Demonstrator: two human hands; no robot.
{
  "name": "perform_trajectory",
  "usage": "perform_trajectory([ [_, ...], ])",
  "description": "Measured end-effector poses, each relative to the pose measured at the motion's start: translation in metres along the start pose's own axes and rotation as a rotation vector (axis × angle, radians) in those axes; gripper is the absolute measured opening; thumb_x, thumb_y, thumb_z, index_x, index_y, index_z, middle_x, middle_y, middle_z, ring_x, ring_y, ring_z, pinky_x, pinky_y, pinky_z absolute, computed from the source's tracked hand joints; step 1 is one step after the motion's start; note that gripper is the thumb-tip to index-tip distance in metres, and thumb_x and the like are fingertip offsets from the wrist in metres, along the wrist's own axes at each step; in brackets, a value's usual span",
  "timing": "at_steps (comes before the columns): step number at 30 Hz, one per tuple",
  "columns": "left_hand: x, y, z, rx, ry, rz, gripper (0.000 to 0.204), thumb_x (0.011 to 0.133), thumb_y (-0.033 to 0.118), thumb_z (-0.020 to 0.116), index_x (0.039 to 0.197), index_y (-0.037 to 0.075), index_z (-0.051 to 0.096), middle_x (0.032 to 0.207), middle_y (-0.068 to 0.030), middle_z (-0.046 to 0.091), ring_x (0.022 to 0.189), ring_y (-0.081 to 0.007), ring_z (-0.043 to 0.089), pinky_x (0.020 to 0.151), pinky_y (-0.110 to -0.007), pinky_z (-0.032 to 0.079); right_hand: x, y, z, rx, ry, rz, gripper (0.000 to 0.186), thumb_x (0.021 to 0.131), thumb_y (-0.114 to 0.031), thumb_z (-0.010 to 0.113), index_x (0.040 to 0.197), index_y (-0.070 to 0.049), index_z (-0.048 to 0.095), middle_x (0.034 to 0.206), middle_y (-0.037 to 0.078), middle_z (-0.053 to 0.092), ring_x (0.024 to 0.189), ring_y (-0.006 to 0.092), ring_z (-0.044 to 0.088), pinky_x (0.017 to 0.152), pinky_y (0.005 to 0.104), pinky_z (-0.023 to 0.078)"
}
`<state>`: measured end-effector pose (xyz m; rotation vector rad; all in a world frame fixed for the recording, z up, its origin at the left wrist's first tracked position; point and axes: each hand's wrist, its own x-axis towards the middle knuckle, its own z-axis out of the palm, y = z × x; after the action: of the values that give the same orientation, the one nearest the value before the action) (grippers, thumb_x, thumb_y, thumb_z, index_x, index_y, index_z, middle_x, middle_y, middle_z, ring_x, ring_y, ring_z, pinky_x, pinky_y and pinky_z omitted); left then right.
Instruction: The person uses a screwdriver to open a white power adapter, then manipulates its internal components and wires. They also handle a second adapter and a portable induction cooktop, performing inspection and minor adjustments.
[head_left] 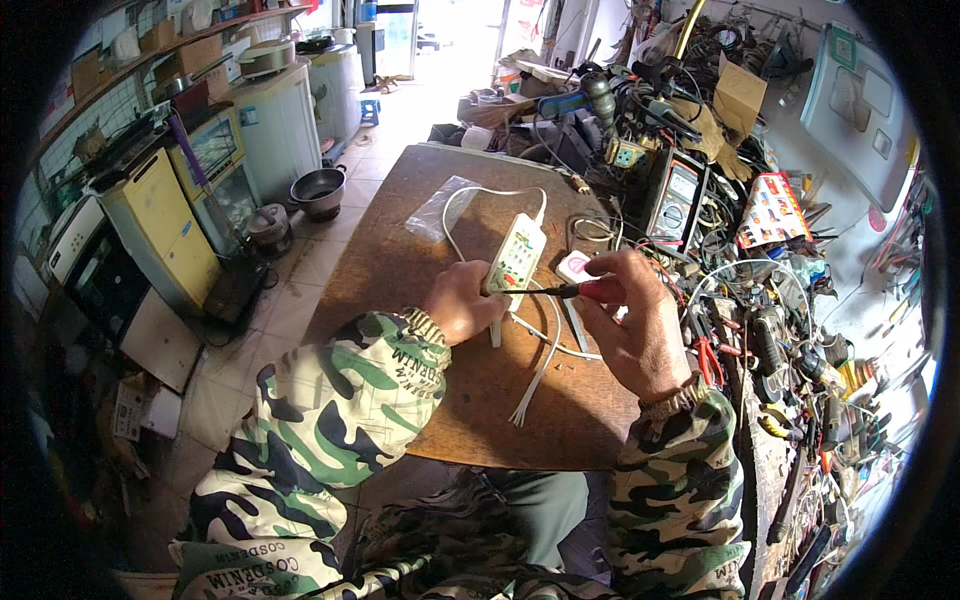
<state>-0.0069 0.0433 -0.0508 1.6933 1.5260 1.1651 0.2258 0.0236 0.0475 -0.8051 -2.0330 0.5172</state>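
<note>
My left hand [465, 303] is closed around the near end of a white power strip [522, 250], tilted above the wooden table. Closed on the red handle of a screwdriver [603, 291], my right hand [638, 322] is just right of the strip. The screwdriver's dark shaft points left and reaches the strip's near end; whether its tip sits in a screw is hidden. A white cord [447, 215] loops from the strip's far end. Below my hands, a white cable with split ends [522, 408] lies on the table. A small white and pink piece [574, 267] sits beyond the screwdriver.
The brown wooden table [385, 255] bears a clear plastic bag [440, 208]. Along its right side are heaped tools and wires, with a multimeter [677, 203] and red-handled pliers [708, 360]. On the floor at left stand a black pan [319, 192] and a yellow cabinet [160, 226].
</note>
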Motion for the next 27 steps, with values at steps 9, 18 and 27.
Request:
perform_trajectory([
  [9,0.000,-0.002,0.003,0.053,0.044,0.034,0.026,0.081,0.020,0.072,0.092,-0.003,0.067,0.084,-0.0206,0.071,0.083,-0.0327,0.072,0.071,-0.043,0.053,-0.003,0.009,0.004,0.019,0.086,0.004,0.017,0.085,-0.010,0.076,0.091,-0.001,0.064,0.082,0.014,0.065,0.075,0.0291,0.070,0.065,0.0363,0.054],
  [18,0.002,-0.012,0.004,0.059,0.053,0.072,0.029,0.080,0.023,0.073,0.092,-0.003,0.067,0.086,-0.0226,0.070,0.086,-0.0369,0.071,0.073,-0.044,0.053,-0.004,0.003,0.007,-0.014,0.094,-0.034,0.018,0.084,-0.011,0.076,0.091,-0.001,0.062,0.083,0.015,0.066,0.071,0.0281,0.069,0.061,0.0370,0.052],
  [27,0.000,-0.002,0.005,0.085,0.064,0.065,0.026,0.080,0.018,0.075,0.095,-0.003,0.068,0.085,-0.0192,0.071,0.083,-0.0290,0.069,0.072,-0.041,0.053,-0.005,0.006,0.008,0.004,0.143,-0.036,0.020,0.084,-0.014,0.077,0.086,-0.002,0.062,0.077,0.013,0.063,0.071,0.0304,0.069,0.060,0.0371,0.052],
])
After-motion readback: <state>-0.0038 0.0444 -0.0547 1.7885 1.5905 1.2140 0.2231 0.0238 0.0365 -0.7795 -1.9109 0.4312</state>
